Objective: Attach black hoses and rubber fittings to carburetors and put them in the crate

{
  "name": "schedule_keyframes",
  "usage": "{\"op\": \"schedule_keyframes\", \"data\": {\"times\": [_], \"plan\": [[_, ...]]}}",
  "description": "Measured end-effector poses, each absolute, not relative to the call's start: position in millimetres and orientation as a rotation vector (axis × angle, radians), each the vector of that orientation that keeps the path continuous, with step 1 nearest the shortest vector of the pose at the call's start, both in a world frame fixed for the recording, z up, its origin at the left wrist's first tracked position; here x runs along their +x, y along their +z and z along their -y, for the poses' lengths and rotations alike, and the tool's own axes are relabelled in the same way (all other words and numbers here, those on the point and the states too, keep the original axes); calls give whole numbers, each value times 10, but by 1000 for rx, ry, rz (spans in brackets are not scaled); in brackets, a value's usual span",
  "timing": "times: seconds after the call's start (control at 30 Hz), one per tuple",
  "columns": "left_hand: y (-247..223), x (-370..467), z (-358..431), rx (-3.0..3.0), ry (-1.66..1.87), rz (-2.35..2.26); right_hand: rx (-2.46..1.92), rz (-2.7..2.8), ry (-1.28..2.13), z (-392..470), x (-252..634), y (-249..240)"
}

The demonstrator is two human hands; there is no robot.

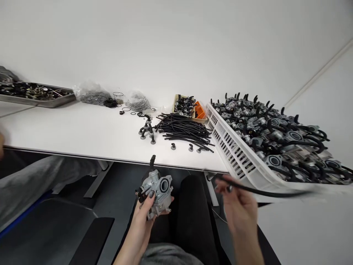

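The carburetor (162, 195) sits in the left hand (142, 218), held over the lap, just off the near edge of the white surface (68, 129). That hand is wrapped around the body from the left and below, the thumb lying along the side turned to the camera and fingertips showing at the right; a short black elbow tube (152, 162) stands up from the carburetor's top, and its round flanged opening faces up and to the right, toward the other hand. The right hand (238, 206), blurred, is well apart from the carburetor, to its right, beside the near corner of the white crate (237, 156). Its fingers are curled in, pinching a black hose (256, 190) near one end, while the rest of the hose stretches out to the right in front of the crate; a small shiny piece (229, 188) shows at the fingertips, too blurred to identify. Beyond the two hands, on the surface, lies a pile of black hoses (184, 129), with a cluster of elbow fittings (147, 129) at its left. The crate to the right is heaped with more carburetors (275, 136).
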State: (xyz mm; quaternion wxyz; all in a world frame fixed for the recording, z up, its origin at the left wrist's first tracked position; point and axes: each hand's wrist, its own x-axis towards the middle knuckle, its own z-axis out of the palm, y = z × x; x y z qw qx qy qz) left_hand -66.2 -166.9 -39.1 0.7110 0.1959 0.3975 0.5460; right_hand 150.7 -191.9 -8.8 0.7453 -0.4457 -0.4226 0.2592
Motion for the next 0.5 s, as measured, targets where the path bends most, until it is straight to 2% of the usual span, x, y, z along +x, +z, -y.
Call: {"op": "schedule_keyframes", "data": {"times": [0.1, 0.2, 0.5], "plan": [[-377, -612, 1712, 437, 1249, -939, -939, 929, 735, 2143, 1162, -386], [-366, -566, 1750, 411, 1276, -983, -894, 854, 808, 2270, 859, -483], [-303, -445, 1799, 411, 1300, -1033, -948, 950, 622, 2259, 811, -556]]}}
